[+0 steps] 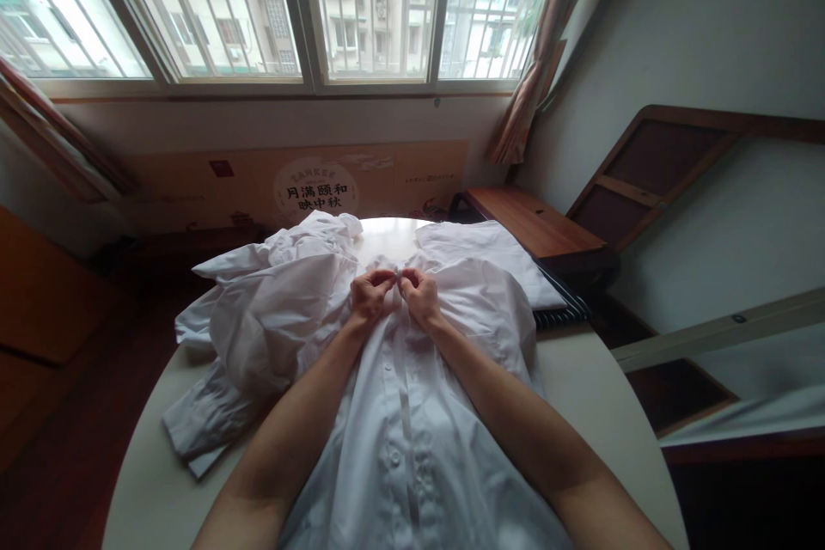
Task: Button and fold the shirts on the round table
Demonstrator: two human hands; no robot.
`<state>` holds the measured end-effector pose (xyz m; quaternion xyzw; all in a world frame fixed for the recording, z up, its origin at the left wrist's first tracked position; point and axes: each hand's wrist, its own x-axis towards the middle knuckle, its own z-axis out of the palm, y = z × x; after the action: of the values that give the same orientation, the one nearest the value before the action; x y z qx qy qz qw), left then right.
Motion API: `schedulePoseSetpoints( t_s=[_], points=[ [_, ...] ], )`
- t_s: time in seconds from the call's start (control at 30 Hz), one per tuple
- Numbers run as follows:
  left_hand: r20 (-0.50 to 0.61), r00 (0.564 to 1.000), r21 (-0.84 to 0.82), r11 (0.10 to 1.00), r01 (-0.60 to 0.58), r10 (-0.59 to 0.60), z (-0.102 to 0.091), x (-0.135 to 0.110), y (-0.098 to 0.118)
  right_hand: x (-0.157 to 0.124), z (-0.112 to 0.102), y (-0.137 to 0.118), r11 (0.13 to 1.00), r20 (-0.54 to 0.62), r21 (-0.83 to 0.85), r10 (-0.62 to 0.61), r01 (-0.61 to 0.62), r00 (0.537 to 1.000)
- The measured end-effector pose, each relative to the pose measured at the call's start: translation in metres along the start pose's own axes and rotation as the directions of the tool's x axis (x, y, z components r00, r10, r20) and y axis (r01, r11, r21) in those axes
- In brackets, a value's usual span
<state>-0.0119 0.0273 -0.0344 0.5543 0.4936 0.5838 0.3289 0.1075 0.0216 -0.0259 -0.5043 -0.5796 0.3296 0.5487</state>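
A white button-up shirt (444, 412) lies spread over the table, its front placket running down towards me with small buttons along it. Near the collar end, my left hand (370, 294) pinches one front edge of the shirt between thumb and fingers. My right hand (420, 294) pinches the facing edge, and the two sets of fingertips meet there. Whatever small part sits between the fingertips is hidden. Below the hands, the two front edges lie close together with a narrow gap. A crumpled heap of white cloth (271, 301) lies left of my left hand.
The round white table (599, 395) carries everything. Folded white cloth (477, 241) lies at its far right, beside a stack of black hangers (560, 301). Beyond stand a wooden side table (534, 219), a printed cardboard panel (245, 180) and a barred window (309, 9).
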Motion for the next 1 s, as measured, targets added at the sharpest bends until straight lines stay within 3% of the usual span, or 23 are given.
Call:
schedulePoseSetpoints(
  t_s=[0.17,0.4,0.63,0.8,0.9,1.0],
  points=[
    [-0.018,1.0,0.023,1.0,0.01,-0.009,-0.001,0.002,0.0,0.001,-0.001,0.001,0.999,0.028,0.047,-0.026,0.025,0.999],
    [-0.086,0.987,0.285,0.953,-0.105,0.134,-0.003,-0.004,0.009,0.001,-0.002,0.001,0.995,0.042,0.101,-0.028,0.024,0.999],
    [-0.101,0.978,0.281,0.948,-0.149,0.183,-0.004,-0.006,0.008,-0.002,-0.002,-0.004,0.99,0.063,0.142,-0.035,0.026,0.997],
    [-0.115,0.982,0.171,0.977,-0.131,0.151,-0.003,-0.003,0.002,-0.002,-0.005,-0.011,0.978,0.115,0.209,0.0,-0.025,0.993],
    [-0.118,0.993,0.016,1.0,-0.012,0.014,0.002,-0.001,-0.002,0.001,-0.006,-0.01,0.972,0.127,0.224,0.046,-0.074,0.991],
    [-0.117,0.987,-0.148,0.985,0.092,-0.11,0.006,-0.001,0.0,0.002,-0.004,-0.011,0.994,0.043,0.111,0.006,-0.011,0.999]
  ],
)
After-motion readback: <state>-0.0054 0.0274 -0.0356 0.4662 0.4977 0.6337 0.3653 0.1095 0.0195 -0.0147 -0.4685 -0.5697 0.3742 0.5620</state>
